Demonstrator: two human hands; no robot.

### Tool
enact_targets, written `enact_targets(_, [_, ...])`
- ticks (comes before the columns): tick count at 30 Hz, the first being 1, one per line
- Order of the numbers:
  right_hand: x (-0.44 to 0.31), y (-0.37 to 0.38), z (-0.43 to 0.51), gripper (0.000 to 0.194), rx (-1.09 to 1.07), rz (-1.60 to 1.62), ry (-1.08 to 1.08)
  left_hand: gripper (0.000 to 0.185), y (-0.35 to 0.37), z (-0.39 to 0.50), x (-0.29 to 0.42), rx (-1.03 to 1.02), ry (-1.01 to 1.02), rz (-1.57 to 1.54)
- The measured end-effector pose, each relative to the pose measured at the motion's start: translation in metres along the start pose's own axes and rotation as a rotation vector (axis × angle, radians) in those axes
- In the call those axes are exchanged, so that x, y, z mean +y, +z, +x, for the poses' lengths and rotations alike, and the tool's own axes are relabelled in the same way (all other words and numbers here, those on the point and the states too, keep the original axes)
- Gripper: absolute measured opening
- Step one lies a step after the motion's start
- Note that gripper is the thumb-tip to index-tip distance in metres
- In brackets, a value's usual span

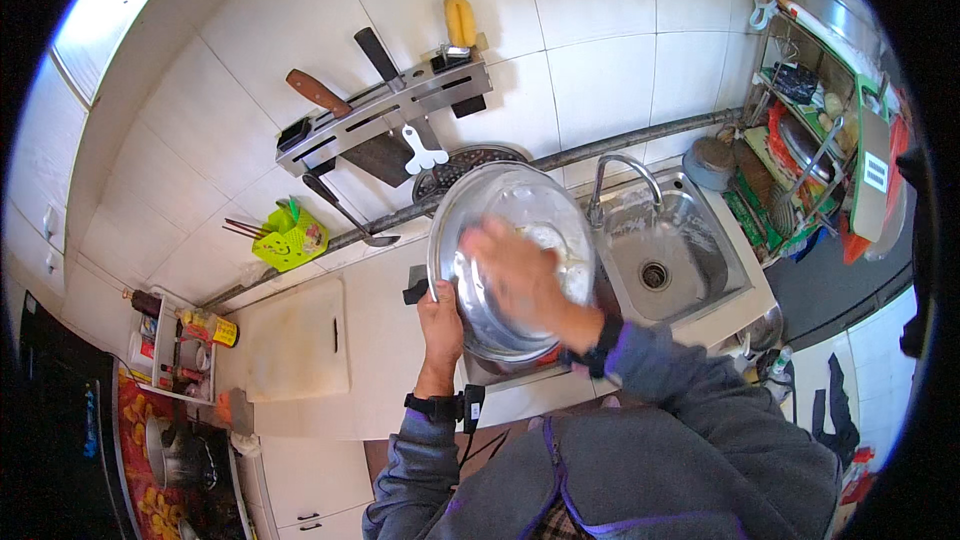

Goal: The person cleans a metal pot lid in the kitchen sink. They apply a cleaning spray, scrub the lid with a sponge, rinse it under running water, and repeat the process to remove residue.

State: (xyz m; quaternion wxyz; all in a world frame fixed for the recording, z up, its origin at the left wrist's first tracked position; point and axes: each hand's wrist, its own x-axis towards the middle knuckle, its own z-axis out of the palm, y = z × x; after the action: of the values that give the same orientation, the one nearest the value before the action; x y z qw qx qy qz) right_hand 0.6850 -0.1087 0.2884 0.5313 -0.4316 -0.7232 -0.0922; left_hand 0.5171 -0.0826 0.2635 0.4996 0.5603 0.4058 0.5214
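A shiny stainless steel basin is held tilted above the left sink bowl, its inside facing me. My left hand grips its left rim, with the thumb on the near side. My right hand is over the inside of the basin and blurred by motion. Whether it holds something cannot be made out. Whitish, wet-looking matter lies on the basin's inner surface to the right of that hand. The basin hides most of the bowl beneath it.
Right of the basin are the chrome faucet and right sink bowl. A knife rack hangs on the tiled wall. Left lie a cutting board and a green utensil holder. A crowded shelf rack stands at right.
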Motion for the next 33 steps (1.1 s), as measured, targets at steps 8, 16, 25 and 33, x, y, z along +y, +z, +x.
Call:
enact_targets(8, [-0.01,-0.022,0.025,0.045,0.061,-0.108,0.185,0.05,0.0,0.0,-0.006,-0.02,0.014,0.067])
enact_targets(16, [-0.01,-0.001,0.011,0.044,-0.008,-0.255,0.344,0.044,-0.004,0.013,0.0,0.102,-0.016,-0.037])
enact_targets(25, [-0.023,-0.001,0.004,0.042,0.02,-0.216,0.191,0.048,-0.004,0.01,0.006,0.118,0.064,-0.213])
enact_targets(33, [-0.012,0.017,0.003,0.023,0.09,0.052,0.157,0.049,-0.011,0.012,-0.002,0.143,0.032,-0.154])
